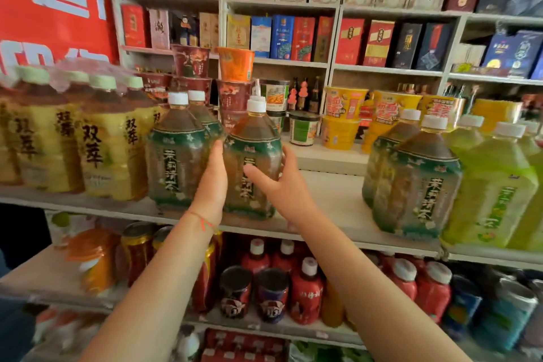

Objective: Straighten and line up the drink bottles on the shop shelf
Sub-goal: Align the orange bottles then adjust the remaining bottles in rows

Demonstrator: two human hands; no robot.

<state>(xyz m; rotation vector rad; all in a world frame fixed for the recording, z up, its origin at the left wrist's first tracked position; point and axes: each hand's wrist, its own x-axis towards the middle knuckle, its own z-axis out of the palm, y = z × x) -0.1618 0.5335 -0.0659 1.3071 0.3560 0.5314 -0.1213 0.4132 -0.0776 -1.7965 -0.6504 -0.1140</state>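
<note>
tea bottle, green label with white characters, white cap, stands upright near the front edge of the shelf. bare shelf lies open to its right, up to two matching bottles. left hand lies flat against its left side; right hand curls round its right side.
</note>
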